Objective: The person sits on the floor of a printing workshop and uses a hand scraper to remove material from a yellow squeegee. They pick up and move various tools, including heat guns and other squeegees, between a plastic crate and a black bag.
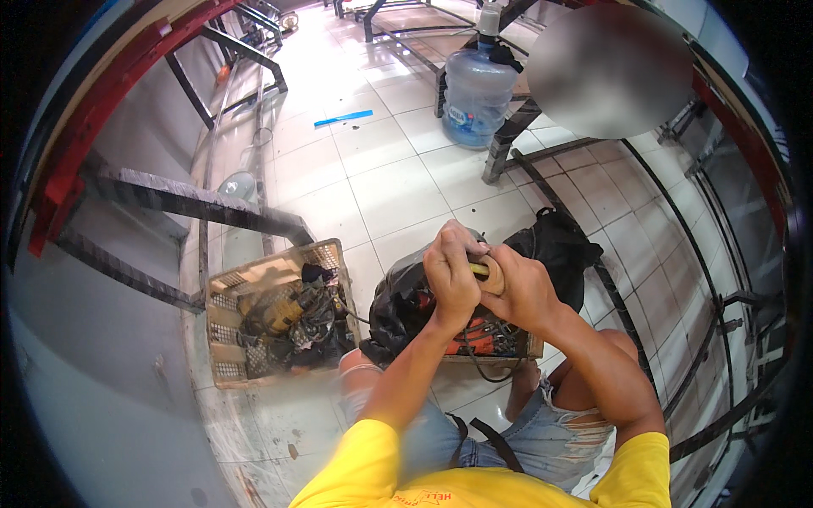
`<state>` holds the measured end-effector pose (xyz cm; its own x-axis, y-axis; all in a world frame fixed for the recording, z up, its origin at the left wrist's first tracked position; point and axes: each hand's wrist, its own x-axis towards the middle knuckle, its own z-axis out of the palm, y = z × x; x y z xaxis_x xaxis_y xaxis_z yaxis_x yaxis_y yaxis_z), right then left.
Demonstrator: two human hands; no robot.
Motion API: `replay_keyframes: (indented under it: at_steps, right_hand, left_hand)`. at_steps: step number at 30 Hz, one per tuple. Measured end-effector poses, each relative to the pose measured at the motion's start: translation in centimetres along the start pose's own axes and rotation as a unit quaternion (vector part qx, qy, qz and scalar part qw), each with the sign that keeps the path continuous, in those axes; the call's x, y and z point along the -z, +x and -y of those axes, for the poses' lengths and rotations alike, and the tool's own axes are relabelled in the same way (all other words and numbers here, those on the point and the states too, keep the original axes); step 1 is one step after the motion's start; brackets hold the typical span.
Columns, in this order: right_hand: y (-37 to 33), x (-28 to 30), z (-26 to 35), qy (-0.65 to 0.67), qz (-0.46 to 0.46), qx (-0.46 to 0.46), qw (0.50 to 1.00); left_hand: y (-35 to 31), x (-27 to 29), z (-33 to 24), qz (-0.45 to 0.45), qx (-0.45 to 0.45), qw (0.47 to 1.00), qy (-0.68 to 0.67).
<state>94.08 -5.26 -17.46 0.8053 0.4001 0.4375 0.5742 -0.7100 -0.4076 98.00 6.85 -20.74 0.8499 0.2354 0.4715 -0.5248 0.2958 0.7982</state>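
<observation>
My left hand (454,275) and my right hand (523,289) meet in front of me, fingers curled closed. Between them shows a small yellow-green thing (479,270), with a tan rounded part (494,278) beside it at my right hand. Fingers cover most of it, so its kind is unclear. Just beneath my hands lies a black bag (398,296), bunched over a crate. Red-orange items (474,337) and a dark cable (487,372) show at the crate's near side.
A tan plastic crate (222,339) of tools and cables stands at left, near a black metal leg (203,203). Farther off are a large blue water jug (476,102) and a blue strip (343,118) on the tiled floor. Metal frames (635,339) run along the right.
</observation>
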Motion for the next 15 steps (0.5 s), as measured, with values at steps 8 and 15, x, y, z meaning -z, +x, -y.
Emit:
replay_keyframes:
  at_steps: [8,15]
  right_hand:
    - [0.5,1.0,-0.7,0.202,0.149,-0.071,0.965]
    - [0.0,-0.7,-2.5,0.316,0.108,-0.101,0.937]
  left_hand:
    - [0.9,0.7,1.7,-0.026,0.190,0.976,-0.099]
    - [1.7,1.1,2.6,-0.091,0.262,0.940,-0.199]
